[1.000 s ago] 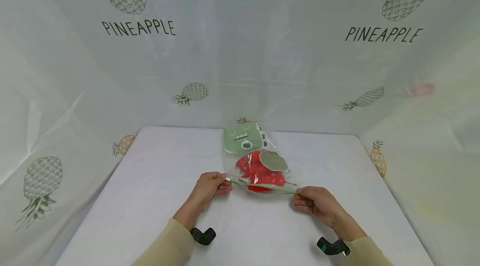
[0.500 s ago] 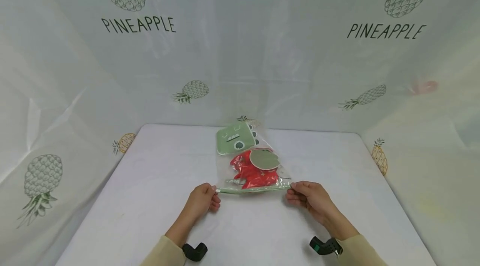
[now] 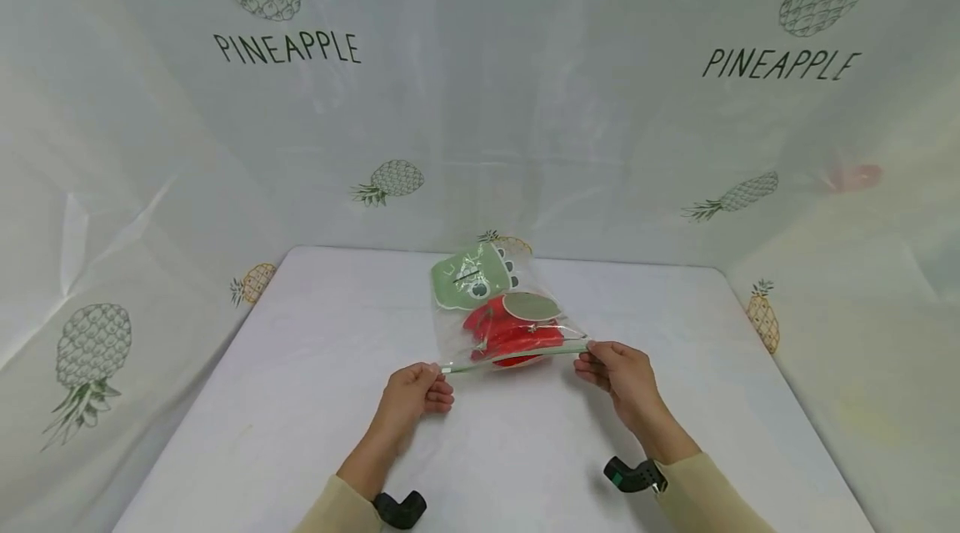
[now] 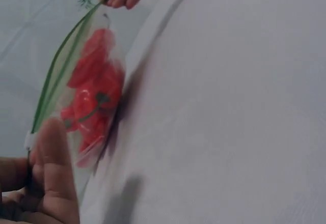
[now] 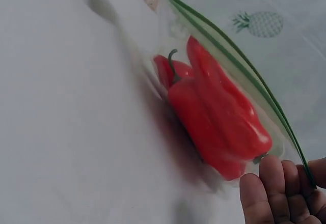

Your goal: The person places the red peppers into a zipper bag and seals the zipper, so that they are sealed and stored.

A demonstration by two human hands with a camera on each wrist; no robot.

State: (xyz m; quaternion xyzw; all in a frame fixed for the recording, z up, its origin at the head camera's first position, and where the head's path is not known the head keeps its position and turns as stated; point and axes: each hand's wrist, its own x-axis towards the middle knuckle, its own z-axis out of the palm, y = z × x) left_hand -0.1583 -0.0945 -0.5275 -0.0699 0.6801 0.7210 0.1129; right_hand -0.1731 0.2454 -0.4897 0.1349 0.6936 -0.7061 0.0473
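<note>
Mid-table [image 3: 300, 399], left hand [image 3: 411, 394] and right hand [image 3: 617, 368] pinch the zip bag's [image 3: 480, 324] corners.

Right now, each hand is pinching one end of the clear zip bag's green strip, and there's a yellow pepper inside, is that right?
Not quite: the pepper inside the zip bag is red, as the right wrist view shows. The left hand and right hand do pinch the strip's ends.

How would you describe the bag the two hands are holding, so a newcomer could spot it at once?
On the white table, near its middle, a clear zip bag is stretched between the left hand and the right hand, each pinching one end of its green zip strip. It holds red peppers and bears a green cartoon dinosaur face.
</note>
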